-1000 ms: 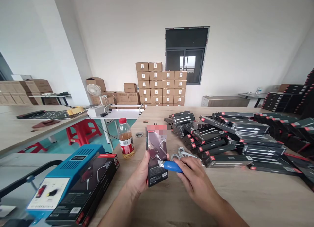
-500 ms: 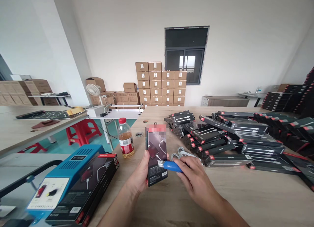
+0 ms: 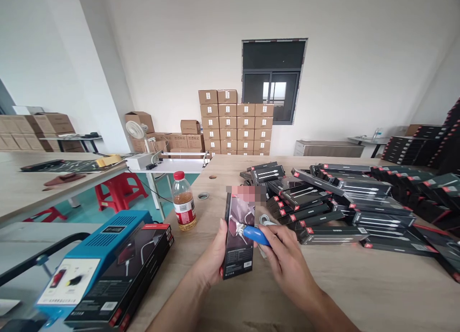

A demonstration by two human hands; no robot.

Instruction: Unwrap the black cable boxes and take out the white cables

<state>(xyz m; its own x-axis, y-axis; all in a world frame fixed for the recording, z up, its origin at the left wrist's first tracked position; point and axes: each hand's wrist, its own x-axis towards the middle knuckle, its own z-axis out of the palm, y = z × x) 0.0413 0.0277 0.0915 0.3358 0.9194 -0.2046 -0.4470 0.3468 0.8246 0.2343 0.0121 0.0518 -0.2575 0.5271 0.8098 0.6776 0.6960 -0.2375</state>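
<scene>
My left hand [image 3: 212, 255] is closed around the lower left side of a slim black cable box [image 3: 239, 253], held upright above the table. The box shows a phone and a white cable, and its top is pixelated. In my right hand [image 3: 287, 250] is a blue-handled tool [image 3: 257, 235] with a short, shiny metal tip. That tip lies in front of the middle of the box; I cannot tell whether it touches. Behind my right hand, a coiled grey-white cable [image 3: 265, 220] rests on the table.
A heap of black cable boxes [image 3: 309, 195] covers the right side of the wooden table [image 3: 341, 269]. To the left stand a bottle of amber drink [image 3: 185, 202] and a blue machine [image 3: 108, 238] with larger black boxes [image 3: 136, 265] against it. A tape roll [image 3: 203, 196] lies near the bottle.
The box has shifted slightly right and tilted in my left hand. The blue tool's tip has moved up from the lower part of the box to its middle.
</scene>
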